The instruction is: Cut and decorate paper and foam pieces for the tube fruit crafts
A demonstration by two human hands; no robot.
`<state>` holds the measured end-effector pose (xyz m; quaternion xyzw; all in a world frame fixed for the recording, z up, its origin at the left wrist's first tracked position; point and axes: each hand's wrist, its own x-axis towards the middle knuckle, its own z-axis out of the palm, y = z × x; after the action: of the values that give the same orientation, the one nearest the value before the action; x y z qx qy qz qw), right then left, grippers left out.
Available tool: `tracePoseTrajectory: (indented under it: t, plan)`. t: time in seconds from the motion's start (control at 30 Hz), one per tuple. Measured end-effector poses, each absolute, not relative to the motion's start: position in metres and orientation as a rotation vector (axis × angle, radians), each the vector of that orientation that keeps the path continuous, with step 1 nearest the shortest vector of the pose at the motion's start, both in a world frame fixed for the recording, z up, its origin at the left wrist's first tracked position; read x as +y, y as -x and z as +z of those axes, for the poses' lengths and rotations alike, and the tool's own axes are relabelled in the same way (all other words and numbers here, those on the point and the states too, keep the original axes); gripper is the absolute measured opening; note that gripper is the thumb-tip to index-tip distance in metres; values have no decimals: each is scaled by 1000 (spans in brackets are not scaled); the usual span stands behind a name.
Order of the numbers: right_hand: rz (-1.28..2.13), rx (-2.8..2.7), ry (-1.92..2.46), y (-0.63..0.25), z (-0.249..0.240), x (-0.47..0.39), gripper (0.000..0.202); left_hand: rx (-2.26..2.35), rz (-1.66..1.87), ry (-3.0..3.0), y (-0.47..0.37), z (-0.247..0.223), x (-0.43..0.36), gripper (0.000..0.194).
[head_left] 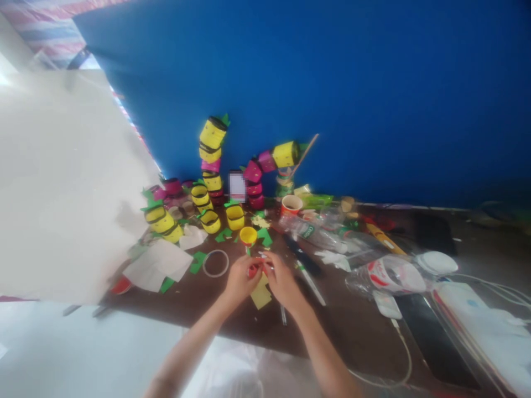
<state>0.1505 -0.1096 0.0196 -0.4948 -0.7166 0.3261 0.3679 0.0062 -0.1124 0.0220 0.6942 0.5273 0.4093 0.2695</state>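
Note:
My left hand [241,279] and my right hand [282,278] are close together over the front middle of the table. Both have their fingers closed on a small curved red piece [253,270], mostly covered by the fingers and blurred. Just beyond the fingertips stands a small yellow cup shape [248,236]. Under my hands lies a pale yellow paper scrap [261,294]. A clear ring, perhaps a roll of tape [215,263], rests left of my left hand. Right of my right hand lie a dark long tool [302,254] and a thin white stick [312,284].
Yellow and magenta cup-like pieces, some stacked as a tower [213,132], stand against the blue wall [352,83]. White paper [158,264] and green scraps [198,262] lie left. Rightward are a paper cup [291,204], plastic bottles [390,275], a phone [437,337] and a cable [409,359].

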Motion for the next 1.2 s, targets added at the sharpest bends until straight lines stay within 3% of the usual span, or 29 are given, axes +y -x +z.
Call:
tracePoseTrajectory:
  t: [0.23, 0.47, 1.2]
  plan:
    - [852, -1832, 1317, -149, 18, -111, 32, 1531, 1098, -1943, -10, 23, -118, 14]
    - [660, -1857, 1239, -150, 17, -112, 19, 1480, 1121, -1600, -12, 25, -118, 15]
    - [697, -1859, 1127, -147, 20, -115, 27, 1452, 1145, -1527, -12, 28, -121, 17]
